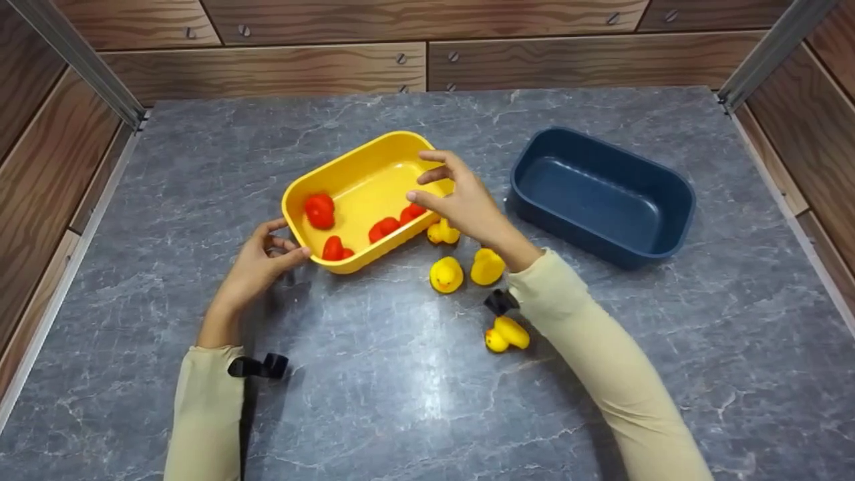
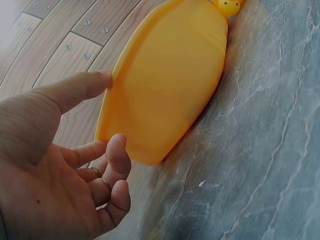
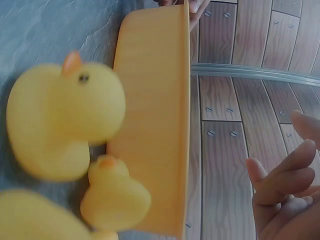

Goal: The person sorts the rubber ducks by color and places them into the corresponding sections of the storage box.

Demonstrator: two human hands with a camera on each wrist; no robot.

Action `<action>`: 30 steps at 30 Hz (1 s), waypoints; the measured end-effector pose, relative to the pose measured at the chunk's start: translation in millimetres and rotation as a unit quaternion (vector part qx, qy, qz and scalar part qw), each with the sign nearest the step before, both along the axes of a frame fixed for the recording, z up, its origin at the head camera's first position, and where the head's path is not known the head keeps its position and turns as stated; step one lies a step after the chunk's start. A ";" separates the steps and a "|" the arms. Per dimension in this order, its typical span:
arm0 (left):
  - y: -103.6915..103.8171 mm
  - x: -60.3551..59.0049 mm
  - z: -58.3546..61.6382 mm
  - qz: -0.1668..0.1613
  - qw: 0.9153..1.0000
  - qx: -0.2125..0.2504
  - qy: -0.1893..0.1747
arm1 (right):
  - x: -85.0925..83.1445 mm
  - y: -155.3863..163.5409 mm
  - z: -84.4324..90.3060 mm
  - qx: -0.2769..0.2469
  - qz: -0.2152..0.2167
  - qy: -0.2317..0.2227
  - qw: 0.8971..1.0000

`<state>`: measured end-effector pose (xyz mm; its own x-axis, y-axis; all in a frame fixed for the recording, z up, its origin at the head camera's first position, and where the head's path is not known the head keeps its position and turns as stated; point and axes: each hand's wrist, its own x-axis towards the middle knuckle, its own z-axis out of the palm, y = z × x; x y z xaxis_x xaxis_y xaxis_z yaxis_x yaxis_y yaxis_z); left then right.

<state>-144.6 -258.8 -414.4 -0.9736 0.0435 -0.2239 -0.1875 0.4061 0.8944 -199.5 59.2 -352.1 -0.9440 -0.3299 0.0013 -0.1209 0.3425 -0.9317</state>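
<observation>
**Yellow tub steadied by left hand; right hand empty above its right rim**

The left hand (image 1: 257, 267) rests at the near-left corner of the yellow tub (image 1: 374, 157), thumb tip against the rim and fingers loosely curled beside the outer wall; the left wrist view shows the thumb (image 2: 75, 90) touching the rim edge, with no firm clamp visible. The right hand (image 1: 461, 197) hovers over the tub's right rim, fingers apart and relaxed, holding nothing; the right wrist view confirms the fingers (image 3: 280, 175) are bare.

The tub sits left of centre on the grey marble-pattern table (image 1: 401, 401). Inside it lie four red toys (image 1: 320, 210), spread along the left and near side; their exact shape cannot be made out.

Four yellow rubber ducks (image 1: 446, 274) stand outside the tub on the table: one just beside its near-right wall, two a little nearer, one lying on its side further toward the near edge below the right sleeve.

A dark blue tub (image 1: 601, 194) sits to the right, well apart from the yellow one.
</observation>
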 end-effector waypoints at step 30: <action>0.7 0.3 0.0 0.007 1.000 0.007 -0.014 | 13.1 78.0 -24.6 0.172 0.042 -0.004 0.984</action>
